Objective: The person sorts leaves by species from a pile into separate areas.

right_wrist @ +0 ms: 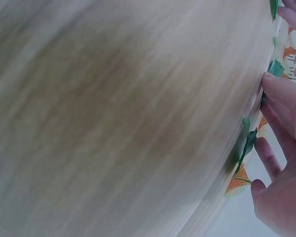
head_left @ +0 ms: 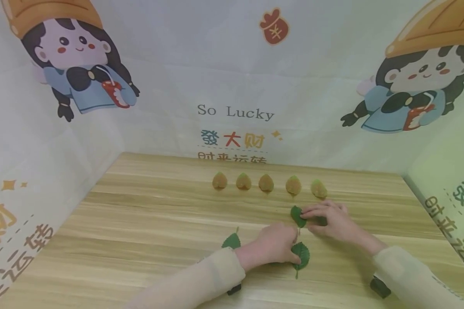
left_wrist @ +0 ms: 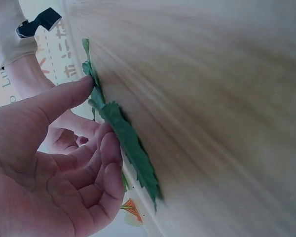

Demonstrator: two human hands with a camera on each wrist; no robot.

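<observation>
In the head view, my left hand (head_left: 272,244) is low over the table, its thumb touching a green serrated leaf (head_left: 301,256). Another serrated leaf (left_wrist: 128,143) lies beside the curved fingers in the left wrist view. My right hand (head_left: 332,221) reaches in from the right. Its fingertips touch the edge of a green leaf (head_left: 297,216) just behind the first. Under the right palm lies one more green leaf (right_wrist: 244,143), partly covered in the head view. A green leaf (head_left: 231,241) shows behind the left sleeve, which hides its lower part.
Several orange-brown leaves with green tips (head_left: 243,181) form a row across the back of the wooden table (head_left: 158,206). A printed white cloth (head_left: 170,86) encloses the back and sides. Dark camera mounts (head_left: 380,286) hang below the sleeves.
</observation>
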